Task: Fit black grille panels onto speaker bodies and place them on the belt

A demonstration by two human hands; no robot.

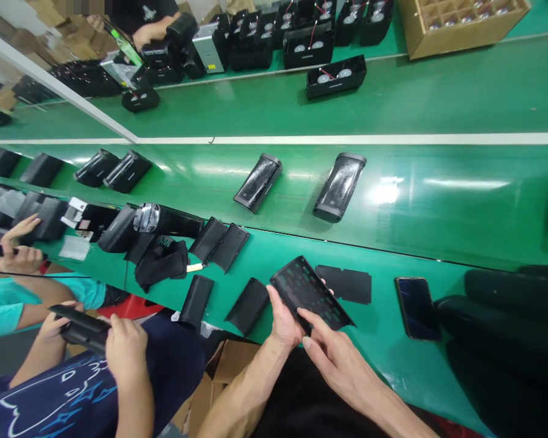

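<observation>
My left hand [284, 322] holds a curved black panel [308, 292] from below and at its left side, with fingertips showing behind its far edge. The panel has rows of small openings and looks like a speaker grille. At its near edge, my right hand [331, 347] has the index finger on the panel and the thumb bent close below; its other fingers are curled. Behind the panel lies a flat black sheet [351, 285] with notched edges. Another curved black panel [249, 306] rests on the green bench left of my hands.
A phone [418, 308] lies to the right, beside dark rounded items [493, 316]. Two black speakers [340, 185] [259, 182] stand on the green belt [438, 201]. At left, a co-worker's hands [125, 347] hold a black part. A partitioned carton [461, 30] sits at the back.
</observation>
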